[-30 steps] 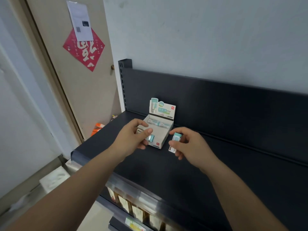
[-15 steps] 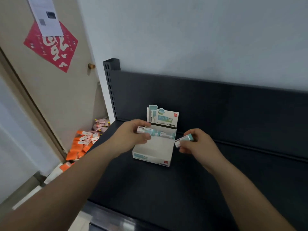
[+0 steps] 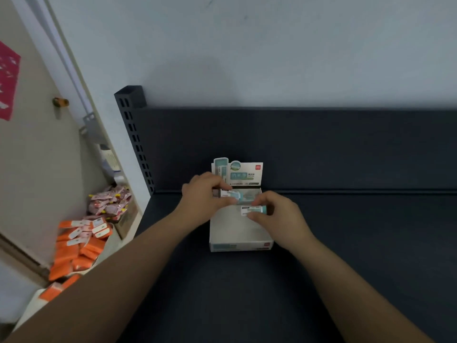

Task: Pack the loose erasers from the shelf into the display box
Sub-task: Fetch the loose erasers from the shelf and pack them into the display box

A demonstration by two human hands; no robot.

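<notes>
Looking from the left, we see orange packets [image 3: 74, 253] heaped on the floor with pink packets [image 3: 108, 204] behind them, beside the slotted post [image 3: 134, 137] of the dark shelf [image 3: 358, 243]. Our left hand [image 3: 202, 198] pinches a white-and-teal eraser [image 3: 230, 194] between thumb and curled fingers [image 3: 210, 179] over the back of the display box [image 3: 237, 235], which stands on the shelf with its printed header card upright. Our right hand [image 3: 280, 216] pinches a second eraser [image 3: 252, 209], lying crosswise, just over the box's bare floor.
</notes>
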